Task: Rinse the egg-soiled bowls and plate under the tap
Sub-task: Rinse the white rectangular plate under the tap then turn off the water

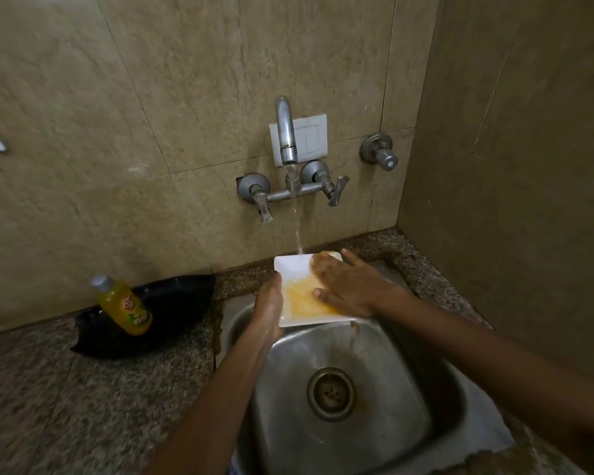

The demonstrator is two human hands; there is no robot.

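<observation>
While yellow egg film coats much of the plate point(294, 269), my rinsing is only partway; I see no bowls. My left hand point(267, 308) grips its left edge above the sink's point(402, 389) back rim, under the tap point(286, 132); my right hand point(348, 287) rubs it, fingers flat. The soap bottle's point(124, 305) label is too blurred to read.

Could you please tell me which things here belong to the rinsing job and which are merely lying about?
Part of the job:
- white square plate smeared with yellow egg
- running steel wall tap
- stainless steel sink
- left hand, holding the plate's edge
- right hand, fingers flat on the plate

Lying about:
- yellow dish-soap bottle
- black plastic bag
- separate steel wall valve
</observation>
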